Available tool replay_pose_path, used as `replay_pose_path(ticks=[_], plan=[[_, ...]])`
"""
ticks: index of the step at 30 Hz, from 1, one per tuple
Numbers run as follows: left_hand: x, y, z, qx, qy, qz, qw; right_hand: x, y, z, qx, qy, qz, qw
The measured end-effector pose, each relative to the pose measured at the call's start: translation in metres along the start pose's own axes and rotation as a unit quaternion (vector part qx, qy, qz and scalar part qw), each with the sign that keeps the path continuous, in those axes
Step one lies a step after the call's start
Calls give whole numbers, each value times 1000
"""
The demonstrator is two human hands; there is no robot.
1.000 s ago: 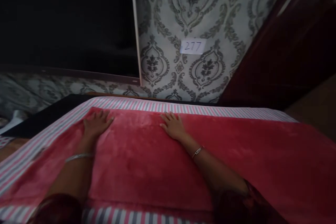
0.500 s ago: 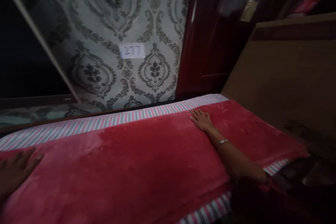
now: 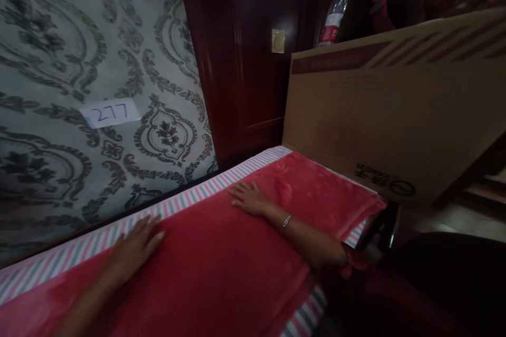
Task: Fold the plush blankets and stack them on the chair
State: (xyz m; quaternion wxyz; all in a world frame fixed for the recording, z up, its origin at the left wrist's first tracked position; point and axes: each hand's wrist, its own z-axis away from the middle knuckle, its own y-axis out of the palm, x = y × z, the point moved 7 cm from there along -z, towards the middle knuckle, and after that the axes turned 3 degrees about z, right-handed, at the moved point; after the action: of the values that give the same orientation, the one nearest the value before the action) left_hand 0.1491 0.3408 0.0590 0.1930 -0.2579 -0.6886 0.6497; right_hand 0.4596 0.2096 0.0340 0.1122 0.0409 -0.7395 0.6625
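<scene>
A red plush blanket lies spread over a pink, grey and white striped sheet, which shows along the back edge and at the front corner. My left hand rests on the blanket near its back edge, fingers stretched toward the striped strip. Farther right, my right hand lies flat on the blanket with fingers spread, a bracelet on its wrist. Neither hand grips anything. To the right of that hand the plush surface looks slightly rumpled.
Patterned wallpaper with a paper label reading 277 rises behind. A dark red panelled door adjoins it. At the right stands a large cardboard box; a red-capped bottle and a round red object show above its top edge.
The view has swung to the right, bringing more of the box and the bottle into sight. My left hand has come in from the left edge, closer to my right hand.
</scene>
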Motion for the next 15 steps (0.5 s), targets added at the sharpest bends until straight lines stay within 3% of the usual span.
replay_pose_path(ticks=[3,5,9,15], plan=[[-58,36,-13,51,39,-17,998,-89,-18,7,-4,107,20,994],[-70,47,-12,29,41,-28,998,-148,-29,17,-6,172,34,985],[-55,60,-11,-25,52,-9,998,-231,-39,35,-14,235,49,971],[-34,78,-20,-65,60,6,996,-293,-41,52,-56,285,51,956]])
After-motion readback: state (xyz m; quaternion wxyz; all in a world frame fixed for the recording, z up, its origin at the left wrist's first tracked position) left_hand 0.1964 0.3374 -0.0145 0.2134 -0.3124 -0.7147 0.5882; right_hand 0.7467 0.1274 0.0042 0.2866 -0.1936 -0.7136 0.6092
